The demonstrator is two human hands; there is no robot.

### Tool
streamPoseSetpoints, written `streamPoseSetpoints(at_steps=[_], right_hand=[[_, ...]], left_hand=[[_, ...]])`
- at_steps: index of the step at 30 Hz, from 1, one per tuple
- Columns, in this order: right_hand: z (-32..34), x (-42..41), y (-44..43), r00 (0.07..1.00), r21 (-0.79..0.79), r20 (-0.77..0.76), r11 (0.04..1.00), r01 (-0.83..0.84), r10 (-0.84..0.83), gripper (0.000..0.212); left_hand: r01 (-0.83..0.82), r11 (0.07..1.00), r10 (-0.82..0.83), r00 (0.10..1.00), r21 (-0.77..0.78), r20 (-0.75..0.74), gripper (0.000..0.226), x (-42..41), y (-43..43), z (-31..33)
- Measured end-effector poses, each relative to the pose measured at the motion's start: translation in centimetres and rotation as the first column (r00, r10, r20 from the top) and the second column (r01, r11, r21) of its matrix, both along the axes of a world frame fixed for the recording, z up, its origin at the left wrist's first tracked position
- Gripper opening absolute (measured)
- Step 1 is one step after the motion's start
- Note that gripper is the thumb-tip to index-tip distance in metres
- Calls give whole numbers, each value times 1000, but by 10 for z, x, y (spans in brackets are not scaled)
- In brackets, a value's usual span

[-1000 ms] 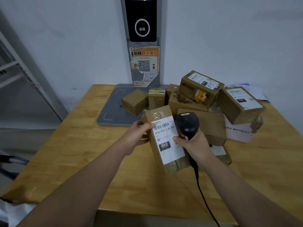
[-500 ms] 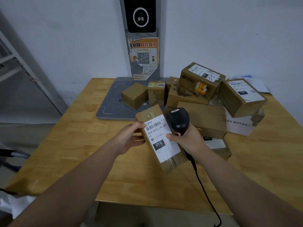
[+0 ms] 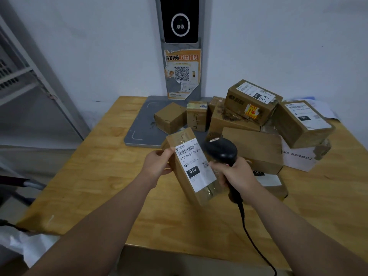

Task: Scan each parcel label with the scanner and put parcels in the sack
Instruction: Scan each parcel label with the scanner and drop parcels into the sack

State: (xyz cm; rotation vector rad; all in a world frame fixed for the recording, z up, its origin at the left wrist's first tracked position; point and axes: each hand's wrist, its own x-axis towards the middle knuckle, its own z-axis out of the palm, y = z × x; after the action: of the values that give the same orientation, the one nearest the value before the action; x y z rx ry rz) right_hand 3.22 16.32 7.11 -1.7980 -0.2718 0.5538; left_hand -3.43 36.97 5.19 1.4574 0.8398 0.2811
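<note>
My left hand (image 3: 157, 164) grips the left edge of a tall brown parcel (image 3: 184, 176), tilted over the wooden table (image 3: 95, 188), its white label marked 010 facing me. My right hand (image 3: 237, 174) grips the handle of a black corded scanner (image 3: 221, 150), right beside the parcel's right edge, its head level with the label's barcode. A white sack (image 3: 22, 246) shows partly at the lower left, below the table's corner.
A pile of several cardboard parcels (image 3: 253, 148) fills the table's back right. Two small boxes (image 3: 171, 118) stand on a grey pad (image 3: 139, 124) below a wall terminal (image 3: 181, 18). Metal shelving (image 3: 29, 80) is at the left. The scanner cable (image 3: 251, 238) runs off the front edge.
The parcel and the scanner have shifted slightly left and toward me together; both hands keep their hold.
</note>
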Motion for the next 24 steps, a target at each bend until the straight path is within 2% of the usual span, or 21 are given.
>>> streamPoseSetpoints(at_steps=[3, 6, 12, 24], right_hand=[[12, -11, -5, 993, 20, -11, 993, -120, 120, 35], [18, -21, -4, 989, -10, 34, 989, -145, 145, 43], [8, -24, 3, 996, -130, 42, 989, -70, 76, 34], [11, -21, -2, 996, -116, 32, 990, -76, 80, 31]], left_hand=[[-36, 999, 35, 999, 36, 28, 16, 2, 11, 3], [-63, 997, 62, 998, 45, 26, 24, 6, 20, 2], [-107, 993, 107, 994, 48, 7, 29, 8, 21, -3], [-145, 987, 145, 989, 64, 8, 29, 3, 12, -3]])
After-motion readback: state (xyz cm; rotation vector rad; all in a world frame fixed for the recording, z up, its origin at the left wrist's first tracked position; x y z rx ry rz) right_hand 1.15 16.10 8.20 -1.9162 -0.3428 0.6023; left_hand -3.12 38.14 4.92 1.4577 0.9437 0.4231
